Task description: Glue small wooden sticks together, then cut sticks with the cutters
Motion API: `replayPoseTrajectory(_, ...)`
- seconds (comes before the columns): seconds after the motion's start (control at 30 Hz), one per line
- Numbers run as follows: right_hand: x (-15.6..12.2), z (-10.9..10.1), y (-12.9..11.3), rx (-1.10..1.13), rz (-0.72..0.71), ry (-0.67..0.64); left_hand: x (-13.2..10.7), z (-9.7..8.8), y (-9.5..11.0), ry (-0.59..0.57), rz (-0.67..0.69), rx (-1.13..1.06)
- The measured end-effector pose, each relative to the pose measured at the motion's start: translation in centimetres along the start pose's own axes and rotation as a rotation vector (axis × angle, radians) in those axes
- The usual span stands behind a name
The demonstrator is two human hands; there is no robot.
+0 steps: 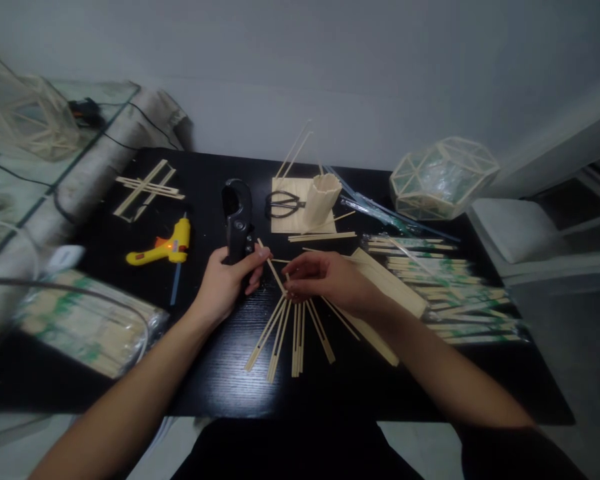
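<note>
My left hand is wrapped round the handle of a black cutter that stands upright on the black table. My right hand pinches a thin wooden stick that slants toward the cutter. Below both hands several split wooden chopsticks fan out on the table. A flat bundle of sticks lies under my right wrist.
A yellow glue gun lies left of the cutter. Behind are black scissors on a wooden sheet, a stick cup and a faceted stick lantern. Wrapped chopsticks lie right; a bagged pack lies left.
</note>
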State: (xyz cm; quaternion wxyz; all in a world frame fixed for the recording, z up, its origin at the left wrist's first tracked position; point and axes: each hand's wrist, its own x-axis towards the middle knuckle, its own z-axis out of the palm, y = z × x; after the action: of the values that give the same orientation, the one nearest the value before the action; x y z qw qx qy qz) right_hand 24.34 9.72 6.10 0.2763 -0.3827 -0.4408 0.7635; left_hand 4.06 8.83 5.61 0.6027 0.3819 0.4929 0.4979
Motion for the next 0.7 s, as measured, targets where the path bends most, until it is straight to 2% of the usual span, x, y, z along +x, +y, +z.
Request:
replayPoseTrajectory(0.13, 0.04, 0.14, 0.21, 0.038, 0.015, -0.019, -0.07, 0.13, 0.08, -0.015, -0.019, 0.004)
replayPoseTrajectory(0.23, -0.05, 0.28, 0.20, 0.033, -0.034, -0.030, -0.12, 0.22, 0.20, -0.012, -0.028, -0.004)
replayPoseTrajectory(0.33, -0.18, 0.42, 0.07, -0.024, -0.067, -0.044, -0.12, 0.19, 0.30, -0.024, -0.039, -0.021)
replayPoseTrajectory(0.53, -0.42, 0.34, -0.22, -0.147, -0.027, -0.084, -0.14, -0.02, 0.44, -0.039, -0.053, -0.076)
replayPoseTrajectory(0.7, -0.45, 0.17, -0.11, -0.255, -0.061, -0.110, -0.13, -0.09, 0.28, -0.043, -0.014, -0.084)
